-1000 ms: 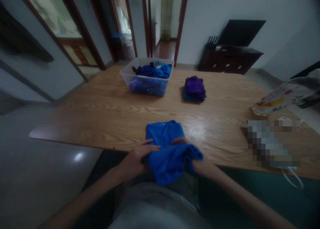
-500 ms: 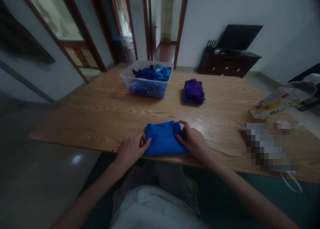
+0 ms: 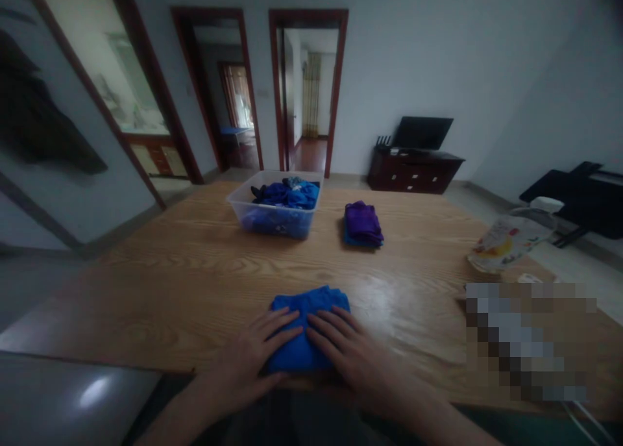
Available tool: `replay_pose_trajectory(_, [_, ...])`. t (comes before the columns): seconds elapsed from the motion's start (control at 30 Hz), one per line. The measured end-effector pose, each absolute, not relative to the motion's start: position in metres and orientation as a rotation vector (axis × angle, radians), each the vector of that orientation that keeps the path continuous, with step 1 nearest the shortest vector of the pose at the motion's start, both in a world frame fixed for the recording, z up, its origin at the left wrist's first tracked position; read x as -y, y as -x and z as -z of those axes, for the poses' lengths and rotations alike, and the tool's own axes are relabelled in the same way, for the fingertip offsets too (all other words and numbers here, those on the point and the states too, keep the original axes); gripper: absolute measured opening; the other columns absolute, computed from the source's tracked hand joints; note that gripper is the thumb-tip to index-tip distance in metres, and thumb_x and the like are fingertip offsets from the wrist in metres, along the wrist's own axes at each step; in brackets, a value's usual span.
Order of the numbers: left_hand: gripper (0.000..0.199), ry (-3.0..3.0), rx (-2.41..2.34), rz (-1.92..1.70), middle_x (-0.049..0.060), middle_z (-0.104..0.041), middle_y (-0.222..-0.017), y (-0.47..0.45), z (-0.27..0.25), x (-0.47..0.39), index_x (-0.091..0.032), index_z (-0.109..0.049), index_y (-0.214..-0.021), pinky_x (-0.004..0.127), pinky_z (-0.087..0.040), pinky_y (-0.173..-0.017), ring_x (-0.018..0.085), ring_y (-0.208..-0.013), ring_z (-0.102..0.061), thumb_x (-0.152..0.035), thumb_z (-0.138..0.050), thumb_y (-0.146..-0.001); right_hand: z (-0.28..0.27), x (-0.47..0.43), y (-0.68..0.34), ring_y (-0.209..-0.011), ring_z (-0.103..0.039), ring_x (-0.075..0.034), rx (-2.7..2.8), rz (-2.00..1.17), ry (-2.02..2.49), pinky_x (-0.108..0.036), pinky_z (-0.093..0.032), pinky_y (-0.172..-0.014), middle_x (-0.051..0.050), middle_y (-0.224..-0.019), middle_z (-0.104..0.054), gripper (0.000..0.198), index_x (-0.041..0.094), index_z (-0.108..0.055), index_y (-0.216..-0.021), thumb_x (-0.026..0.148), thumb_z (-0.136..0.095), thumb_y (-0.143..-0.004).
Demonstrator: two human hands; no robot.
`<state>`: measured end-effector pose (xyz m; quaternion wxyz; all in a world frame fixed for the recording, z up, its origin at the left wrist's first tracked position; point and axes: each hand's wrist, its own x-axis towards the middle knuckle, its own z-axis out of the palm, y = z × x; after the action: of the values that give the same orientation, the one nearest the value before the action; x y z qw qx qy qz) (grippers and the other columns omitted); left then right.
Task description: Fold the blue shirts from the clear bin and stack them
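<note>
A folded piece of blue cloth lies on the wooden table at its near edge. Flat on its left part rests my left hand, fingers stretched out. My right hand lies on the right part with its fingers spread. The fingertips of both hands almost meet over the middle of the cloth, and neither hand grips it. What kind of garment the cloth is, I cannot tell.
A clear plastic bin full of crumpled blue clothes stands toward the back. Right of it sits a small folded stack, purple cloth on blue. A printed plastic container and a pixelated object are on the right side.
Both hands have let go of the cloth's sides and now lie flat on top of it. The camera view has tilted upward, so the table appears lower.
</note>
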<state>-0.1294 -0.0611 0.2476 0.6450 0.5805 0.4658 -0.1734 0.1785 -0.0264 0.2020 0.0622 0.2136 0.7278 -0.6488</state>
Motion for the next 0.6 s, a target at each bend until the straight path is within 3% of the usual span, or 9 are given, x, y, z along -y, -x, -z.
replay_pose_trajectory(0.13, [0.079, -1.385, -1.046, 0.339, 0.009, -0.062, -0.162, 0.136, -0.231, 0.054, -0.032, -0.054, -0.162, 0.058, -0.048, -0.128, 0.034, -0.148, -0.061, -0.018, -0.078, -0.088, -0.183, 0.042, -0.169, -0.156, -0.047, -0.040, -2.278, 1.869, -0.680, -0.061, -0.035, -0.133, -0.019, -0.172, -0.048, 0.079, 0.013, -0.038, -0.171, 0.029, -0.073, -0.102])
replay_pose_trajectory(0.23, [0.057, -1.527, -1.008, 0.330, 0.015, -0.076, -0.141, 0.130, -0.217, 0.042, -0.017, -0.064, -0.149, 0.054, -0.058, -0.115, 0.034, -0.125, -0.074, -0.013, -0.068, -0.092, -0.172, 0.039, -0.165, -0.153, -0.051, -0.042, -2.279, 1.864, -0.728, -0.062, -0.041, -0.127, -0.023, -0.167, -0.052, 0.073, 0.008, -0.042, -0.167, 0.022, -0.069, -0.101])
replay_pose_trajectory(0.33, [0.041, -1.499, -1.073, 0.302, 0.013, -0.080, -0.122, 0.121, -0.200, 0.014, -0.018, -0.069, -0.138, 0.052, -0.060, -0.105, 0.034, -0.110, -0.077, -0.022, -0.069, -0.097, -0.161, 0.019, -0.166, -0.118, -0.073, -0.035, -1.996, 2.016, -0.898, -0.052, -0.058, -0.105, -0.019, -0.132, -0.076, 0.041, 0.011, -0.065, -0.139, 0.017, -0.067, -0.098])
replay_pose_trajectory(0.4, [0.036, -1.323, -1.218, 0.233, 0.010, -0.080, -0.120, 0.115, -0.182, -0.011, -0.022, -0.070, -0.134, 0.049, -0.059, -0.101, 0.033, -0.110, -0.076, -0.037, -0.069, -0.101, -0.154, -0.002, -0.170, -0.096, -0.075, -0.029, -1.684, 2.170, -1.137, -0.044, -0.059, -0.090, -0.012, -0.107, -0.079, 0.022, 0.016, -0.070, -0.117, 0.022, -0.067, -0.096])
replay_pose_trajectory(0.5, [0.050, -0.965, -1.392, 0.097, 0.008, -0.079, -0.121, 0.103, -0.145, -0.041, -0.025, -0.068, -0.136, 0.043, -0.057, -0.098, 0.032, -0.111, -0.075, -0.064, -0.060, -0.105, -0.142, -0.032, -0.178, -0.094, -0.073, -0.027, -1.014, 2.454, -1.588, -0.039, -0.058, -0.086, -0.008, -0.105, -0.079, 0.024, 0.020, -0.072, -0.110, 0.038, -0.069, -0.094])
replay_pose_trajectory(0.6, [0.081, -0.530, -1.323, -0.044, 0.012, -0.078, -0.124, 0.082, -0.100, -0.054, -0.021, -0.071, -0.128, 0.046, -0.055, -0.108, 0.036, -0.122, -0.071, -0.092, -0.052, -0.092, -0.128, -0.050, -0.185, -0.097, -0.074, -0.028, -0.198, 2.497, -1.998, -0.036, -0.060, -0.083, -0.007, -0.108, -0.081, 0.042, 0.021, -0.073, -0.115, 0.050, -0.079, -0.085])
